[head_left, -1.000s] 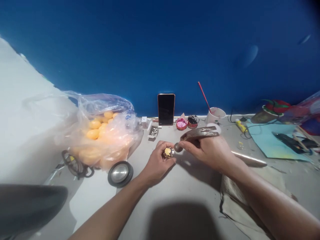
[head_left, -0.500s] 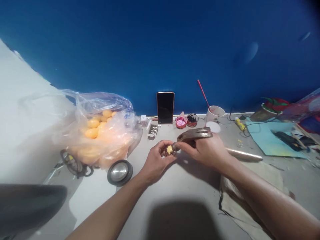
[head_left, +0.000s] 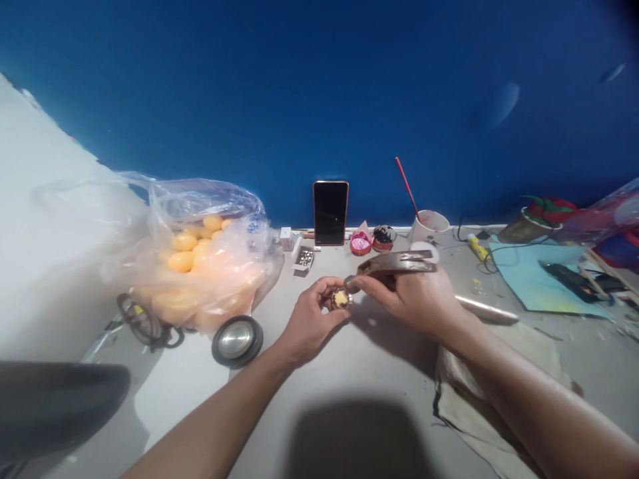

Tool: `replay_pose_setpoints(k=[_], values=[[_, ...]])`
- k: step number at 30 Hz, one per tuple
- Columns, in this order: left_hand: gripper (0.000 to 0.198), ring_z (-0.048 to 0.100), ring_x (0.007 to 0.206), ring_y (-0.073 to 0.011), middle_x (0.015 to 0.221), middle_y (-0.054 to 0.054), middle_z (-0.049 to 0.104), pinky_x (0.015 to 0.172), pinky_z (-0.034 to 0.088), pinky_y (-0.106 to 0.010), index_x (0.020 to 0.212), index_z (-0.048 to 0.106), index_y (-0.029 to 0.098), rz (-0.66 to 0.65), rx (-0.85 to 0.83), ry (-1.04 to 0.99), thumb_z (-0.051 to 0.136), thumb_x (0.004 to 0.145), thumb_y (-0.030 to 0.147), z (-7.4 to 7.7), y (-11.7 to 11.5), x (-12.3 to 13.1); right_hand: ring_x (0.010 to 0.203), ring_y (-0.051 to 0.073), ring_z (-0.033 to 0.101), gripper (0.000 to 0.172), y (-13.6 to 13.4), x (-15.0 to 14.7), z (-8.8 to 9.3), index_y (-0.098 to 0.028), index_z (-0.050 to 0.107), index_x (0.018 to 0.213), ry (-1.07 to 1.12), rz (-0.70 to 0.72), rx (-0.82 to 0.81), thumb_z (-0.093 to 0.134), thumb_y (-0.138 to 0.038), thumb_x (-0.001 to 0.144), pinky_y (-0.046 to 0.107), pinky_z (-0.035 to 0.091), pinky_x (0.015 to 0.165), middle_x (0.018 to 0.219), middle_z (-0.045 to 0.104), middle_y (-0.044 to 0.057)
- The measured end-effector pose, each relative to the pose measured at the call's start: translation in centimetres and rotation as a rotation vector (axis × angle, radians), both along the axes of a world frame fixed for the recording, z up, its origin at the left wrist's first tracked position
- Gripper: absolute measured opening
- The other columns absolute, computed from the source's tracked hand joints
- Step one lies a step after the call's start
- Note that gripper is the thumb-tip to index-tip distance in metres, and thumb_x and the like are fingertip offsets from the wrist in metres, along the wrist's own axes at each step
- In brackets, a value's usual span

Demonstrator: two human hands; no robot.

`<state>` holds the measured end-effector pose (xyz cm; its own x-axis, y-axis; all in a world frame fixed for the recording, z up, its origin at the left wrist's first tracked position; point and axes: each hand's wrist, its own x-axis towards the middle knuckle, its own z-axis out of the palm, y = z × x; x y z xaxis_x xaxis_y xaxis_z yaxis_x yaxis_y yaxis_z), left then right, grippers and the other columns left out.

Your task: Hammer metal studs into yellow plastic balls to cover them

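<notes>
Pinched in the fingers of my left hand (head_left: 312,319) is a small round piece (head_left: 341,299) with a yellow middle and a dark, partly shiny rim. My right hand (head_left: 422,303) is closed around a claw hammer (head_left: 394,262) close to its head, and the shiny handle sticks out behind the wrist. The hammer's round striking face lies right at the upper right edge of the small piece; whether the two touch I cannot tell. Fingers hide part of the piece's rim. Both hands are above the grey table (head_left: 349,412).
A phone (head_left: 331,213) leans on the blue wall. Near it are a small open box of metal bits (head_left: 303,259), two little pots (head_left: 360,241) and a white cup (head_left: 430,226) with a red stick. A bag of yellow-orange things (head_left: 194,266) stands left, a round metal lid (head_left: 237,340) before it, a cloth (head_left: 474,392) right.
The hammer head has shifted slightly to the right and tilted a little, its striking face still beside the small piece. My left hand keeps its hold, and the whole view has shifted slightly.
</notes>
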<state>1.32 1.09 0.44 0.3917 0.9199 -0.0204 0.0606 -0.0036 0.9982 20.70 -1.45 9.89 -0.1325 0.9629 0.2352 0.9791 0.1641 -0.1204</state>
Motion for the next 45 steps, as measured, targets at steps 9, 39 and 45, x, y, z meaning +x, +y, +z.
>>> replay_pose_setpoints(k=[9,39,45], values=[[0.04,0.062,0.09,-0.0165,0.101,-0.003,0.07,0.083,0.05,-0.029,0.117,0.067,0.02,-0.012,-0.029,-0.073,0.072,0.077,0.015,0.2,0.0,0.1,0.074,0.021,0.066,0.05,0.2,0.4,0.0,-0.027,0.083,0.093,0.091,-0.006,0.069,0.049,-0.063,0.098,0.03,0.04,0.067,0.084,0.079,0.006],[0.045,0.06,0.076,-0.0115,0.114,-0.008,0.07,0.069,0.049,-0.026,0.114,0.065,0.019,0.083,-0.29,-0.365,0.083,0.073,0.02,1.2,0.7,-0.2,0.067,0.02,0.064,0.054,0.5,0.5,0.2,-0.027,0.082,0.096,-0.011,-0.097,-0.051,0.044,-0.064,0.1,0.029,0.034,0.058,0.08,0.077,0.007],[0.048,0.06,0.064,-0.0119,0.106,-0.012,0.072,0.058,0.046,-0.026,0.121,0.061,0.016,0.104,-0.356,-0.516,0.08,0.081,0.037,0.7,1.2,-0.5,0.088,0.022,0.071,0.033,1.6,0.1,-2.5,-0.025,0.072,0.121,-0.084,0.079,-0.149,0.045,-0.035,0.103,0.029,0.038,0.064,0.113,0.077,0.007]])
